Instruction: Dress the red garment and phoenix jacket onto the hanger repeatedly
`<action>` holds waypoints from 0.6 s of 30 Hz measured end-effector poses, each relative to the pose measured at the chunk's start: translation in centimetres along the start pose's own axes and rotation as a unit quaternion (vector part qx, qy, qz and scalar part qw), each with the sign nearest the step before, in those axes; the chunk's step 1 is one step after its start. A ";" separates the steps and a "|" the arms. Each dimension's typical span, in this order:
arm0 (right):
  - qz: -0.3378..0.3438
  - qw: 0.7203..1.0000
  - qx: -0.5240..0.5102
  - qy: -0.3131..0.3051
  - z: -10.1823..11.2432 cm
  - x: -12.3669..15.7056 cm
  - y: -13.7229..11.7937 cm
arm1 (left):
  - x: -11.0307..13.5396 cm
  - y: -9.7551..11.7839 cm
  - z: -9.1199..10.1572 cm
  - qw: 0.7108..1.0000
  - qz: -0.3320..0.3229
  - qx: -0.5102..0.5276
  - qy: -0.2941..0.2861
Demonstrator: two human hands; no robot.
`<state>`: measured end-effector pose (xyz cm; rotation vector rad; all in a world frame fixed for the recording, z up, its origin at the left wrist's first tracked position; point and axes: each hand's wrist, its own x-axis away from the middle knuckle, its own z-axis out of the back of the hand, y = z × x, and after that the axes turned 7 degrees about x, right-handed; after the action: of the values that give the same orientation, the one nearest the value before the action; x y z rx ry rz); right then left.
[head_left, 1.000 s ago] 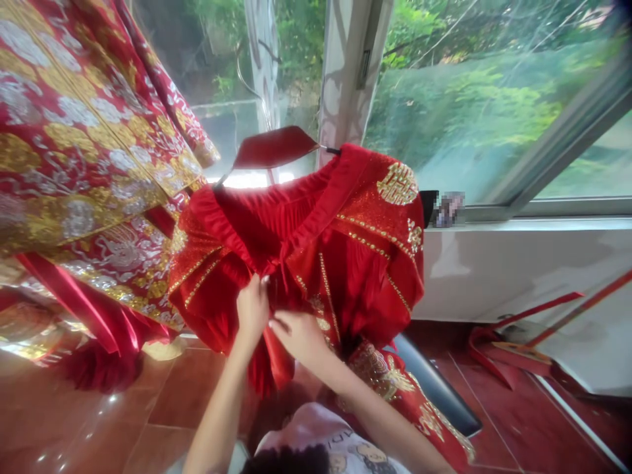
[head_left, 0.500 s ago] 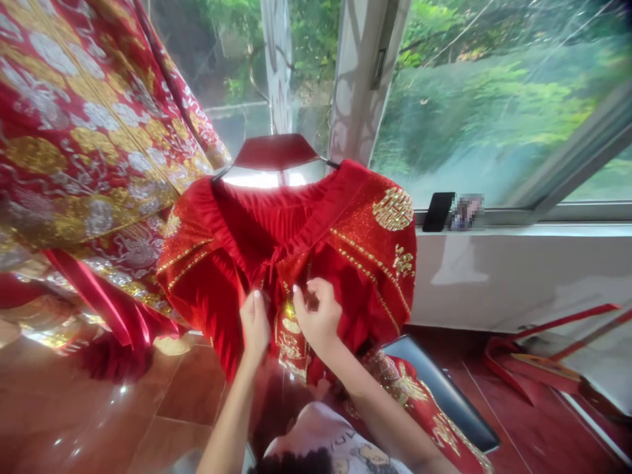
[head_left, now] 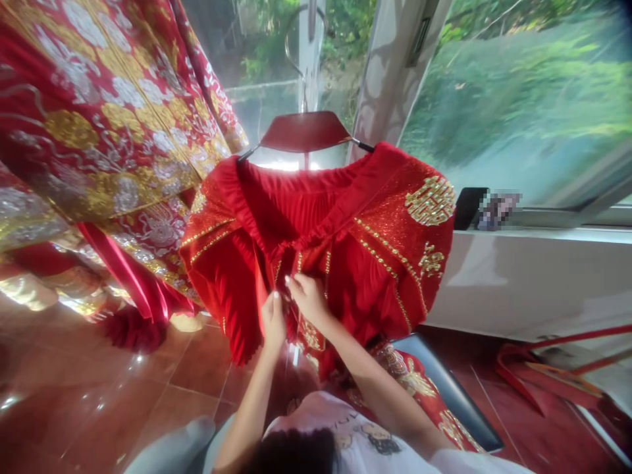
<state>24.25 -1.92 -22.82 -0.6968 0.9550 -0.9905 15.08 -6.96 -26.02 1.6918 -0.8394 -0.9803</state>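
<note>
A red pleated skirt (head_left: 227, 283) with gold beading and gold embroidery hangs by its gathered waistband from a hanger (head_left: 305, 131) with a dark red bar. In front of its opening, my left hand (head_left: 274, 320) is closed in a pinch, thumb on top. Close beside it, slightly higher, my right hand (head_left: 310, 301) also pinches. Thin strands, apparently the skirt's drawstring, run from the waistband down to both hands; the exact ends are hidden by my fingers.
A red, gold and silver embroidered robe (head_left: 148, 118) hangs at left. A black phone (head_left: 470, 208) stands on the window ledge. A dark padded seat (head_left: 451, 395) with embroidered red cloth (head_left: 412, 382) is at lower right, near a red-framed object (head_left: 538, 375).
My right hand has come closer to my left hand, its fingers nearly meeting the left thumb. The whole view has shifted, so the hanging skirt appears further right and the hanger's hook shows.
</note>
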 end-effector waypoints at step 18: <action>-0.102 0.964 -0.243 -0.034 1.0 4.6 -1.4 | 2.4 0.9 2.5 0.972 0.172 0.155 -0.045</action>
<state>25.67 -6.62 -22.76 -1.2524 1.0929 -0.9082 13.82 -10.30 -26.26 1.6897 -1.3531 -0.7164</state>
